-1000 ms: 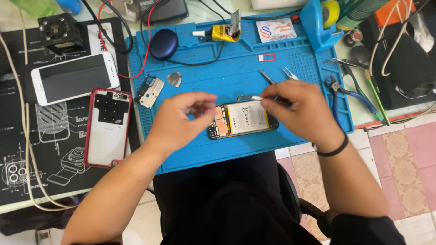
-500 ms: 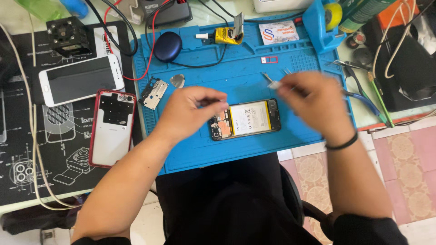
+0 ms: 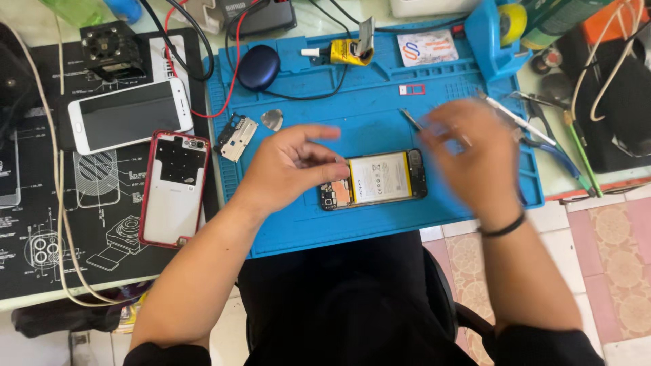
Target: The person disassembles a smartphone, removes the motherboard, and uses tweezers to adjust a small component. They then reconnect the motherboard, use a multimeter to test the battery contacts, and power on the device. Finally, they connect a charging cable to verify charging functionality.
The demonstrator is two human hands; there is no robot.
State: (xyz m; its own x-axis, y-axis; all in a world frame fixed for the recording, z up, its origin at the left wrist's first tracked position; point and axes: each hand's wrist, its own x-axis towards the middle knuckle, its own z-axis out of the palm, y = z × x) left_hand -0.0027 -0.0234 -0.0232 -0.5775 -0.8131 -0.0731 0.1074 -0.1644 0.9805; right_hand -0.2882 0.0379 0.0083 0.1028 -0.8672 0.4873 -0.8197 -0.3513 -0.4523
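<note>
We see the opened phone lying back-off at centre frame on the blue repair mat, battery and board exposed; we judge it light, rigid and fragile inside, best held by its outer frame edges, not the battery or the small parts at its left end. Left hand rests at the phone's left end, fingers loosely curled, thumb and index nearly pinched; whether they grip anything we cannot tell. Right hand is motion-blurred at the phone's upper right; finger state and any tool held are unreadable. Red-rimmed back cover and white phone lie at left, tools at right cut off.
</note>
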